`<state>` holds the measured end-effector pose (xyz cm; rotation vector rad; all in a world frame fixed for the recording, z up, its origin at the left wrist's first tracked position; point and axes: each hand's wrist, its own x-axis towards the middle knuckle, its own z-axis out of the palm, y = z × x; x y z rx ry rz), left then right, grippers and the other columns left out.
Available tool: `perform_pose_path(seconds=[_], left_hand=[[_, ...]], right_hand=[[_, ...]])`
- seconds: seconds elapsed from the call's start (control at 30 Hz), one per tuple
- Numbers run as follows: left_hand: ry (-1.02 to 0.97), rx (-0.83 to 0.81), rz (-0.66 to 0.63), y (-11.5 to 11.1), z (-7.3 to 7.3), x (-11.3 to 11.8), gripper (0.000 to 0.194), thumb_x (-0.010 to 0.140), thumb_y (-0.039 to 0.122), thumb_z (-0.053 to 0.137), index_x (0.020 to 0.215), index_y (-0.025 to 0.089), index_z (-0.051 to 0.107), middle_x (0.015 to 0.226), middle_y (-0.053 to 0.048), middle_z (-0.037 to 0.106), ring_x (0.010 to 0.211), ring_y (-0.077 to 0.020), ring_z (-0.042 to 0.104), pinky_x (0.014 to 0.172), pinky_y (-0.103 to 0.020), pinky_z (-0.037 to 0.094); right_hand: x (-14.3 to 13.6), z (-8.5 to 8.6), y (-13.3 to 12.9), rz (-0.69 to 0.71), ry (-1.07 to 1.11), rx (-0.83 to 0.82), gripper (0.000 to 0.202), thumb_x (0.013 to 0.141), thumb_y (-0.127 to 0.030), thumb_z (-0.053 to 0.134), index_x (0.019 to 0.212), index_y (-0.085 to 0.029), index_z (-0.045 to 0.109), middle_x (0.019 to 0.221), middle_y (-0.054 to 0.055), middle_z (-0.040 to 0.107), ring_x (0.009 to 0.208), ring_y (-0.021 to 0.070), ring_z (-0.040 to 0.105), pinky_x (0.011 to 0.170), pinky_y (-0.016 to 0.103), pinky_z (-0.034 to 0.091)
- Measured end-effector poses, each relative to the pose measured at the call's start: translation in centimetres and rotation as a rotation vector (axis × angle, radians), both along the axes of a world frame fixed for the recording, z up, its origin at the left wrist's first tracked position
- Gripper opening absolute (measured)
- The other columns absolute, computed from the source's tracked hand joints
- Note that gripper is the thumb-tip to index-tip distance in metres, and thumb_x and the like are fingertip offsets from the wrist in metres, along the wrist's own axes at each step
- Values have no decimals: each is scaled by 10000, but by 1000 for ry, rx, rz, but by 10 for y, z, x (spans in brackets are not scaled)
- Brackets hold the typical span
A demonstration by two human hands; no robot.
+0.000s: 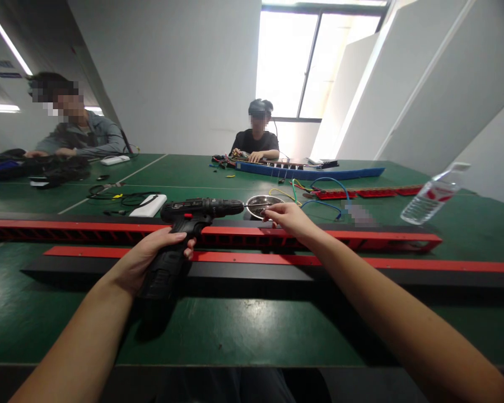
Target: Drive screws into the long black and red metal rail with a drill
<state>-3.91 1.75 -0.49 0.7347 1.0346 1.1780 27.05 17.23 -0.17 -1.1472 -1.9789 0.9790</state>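
Wrapped round the grip of a black cordless drill (201, 210) is my left hand (159, 252). The drill points right, and its thin bit reaches toward my right hand (281, 214). The fingers of that hand are pinched together close to the bit's tip; whatever is between them is too small to make out. Behind and partly under these fingers lies a round metal dish (264, 200), its contents unclear. Below the drill, two long red and black bars run across the table: a far one (340, 240) with slots and a near one (252, 268).
A clear plastic bottle (430, 196) stands tilted in view at the right. Coloured wires (296, 190), red strips (376, 193) and a long blue strip (319, 173) lie farther back. A white box (149, 205) sits behind the drill. Two people sit across the green table (218, 330).
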Motion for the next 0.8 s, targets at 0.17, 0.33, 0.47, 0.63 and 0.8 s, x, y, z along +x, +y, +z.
perform_pose_path(seconds=[0.17,0.33,0.47,0.63,0.8], left_hand=[[11,19,9,-3,3,3,150,829,208,773,928,103,735,846,-66,699,741,-159,670,668,-229,584],[30,21,30,-3,4,4,157,811,201,784,919,98,733,849,-68,686,740,-161,669,659,-229,587],[56,-7,59,-3,3,3,178,795,195,807,936,105,744,860,-70,696,743,-165,680,657,-237,602],[57,-15,68,-3,1,1,210,785,203,816,952,104,735,867,-71,700,732,-159,685,645,-232,604],[69,17,12,1,-5,-4,283,782,242,821,1007,105,718,909,-66,687,739,-152,684,664,-249,607]], right_hand=[[7,3,-24,-48,120,4,310,886,-438,664,796,-151,739,738,59,705,613,142,584,591,266,467],[11,0,-32,-77,228,-17,316,873,-466,679,845,-156,733,817,65,726,648,141,593,628,273,475],[10,-3,-33,-118,346,-17,372,867,-521,687,887,-154,742,868,77,735,682,149,598,636,279,487],[6,-7,-33,-105,399,17,396,835,-541,730,892,-150,749,823,67,737,627,141,593,618,283,482],[3,-10,-31,-124,432,84,421,824,-572,734,821,-152,743,767,61,724,565,139,582,574,289,465]])
